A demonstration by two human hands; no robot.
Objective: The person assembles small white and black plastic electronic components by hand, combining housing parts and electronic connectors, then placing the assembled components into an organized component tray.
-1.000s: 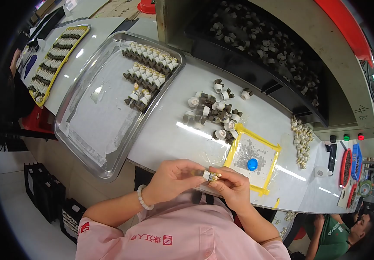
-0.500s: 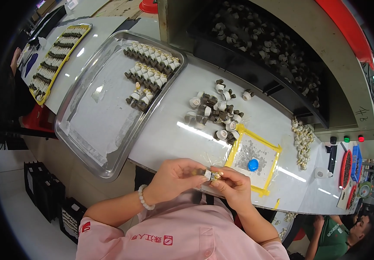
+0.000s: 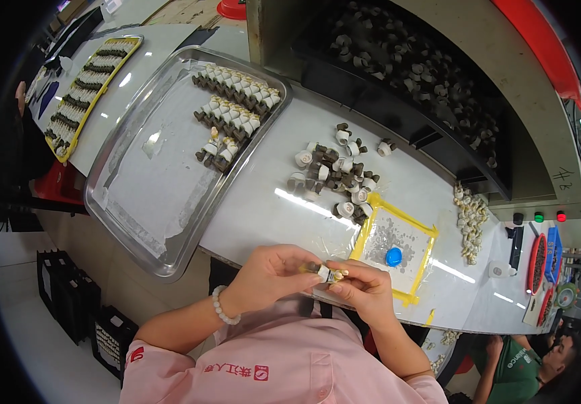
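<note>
Just over the table's near edge, a small figurine (image 3: 325,272) with a white body, a dark lower part and a pale yellowish end is between my hands. My left hand (image 3: 273,271) pinches its dark end. The fingers of my right hand (image 3: 366,286) close on the pale end and cover part of it. Beyond my hands lies a loose pile of white-and-dark figurine bodies (image 3: 339,166). Beside my right hand, a yellow-taped square (image 3: 408,297) holds a round blue piece (image 3: 394,256). To the left, a metal tray (image 3: 94,176) carries rows of standing figurines (image 3: 240,86).
At the back, a black bin (image 3: 317,71) of dark-and-white pieces sits inside a metal housing. Small cream pieces (image 3: 470,219) are heaped at its right. A yellow-edged tray (image 3: 68,145) lies far left, near another person's hand. Black crates (image 3: 68,296) stand on the floor; a person in green (image 3: 522,370) sits lower right.
My hands keep hold of the figurine and have barely shifted. The other person's hand at the far left has moved slightly.
</note>
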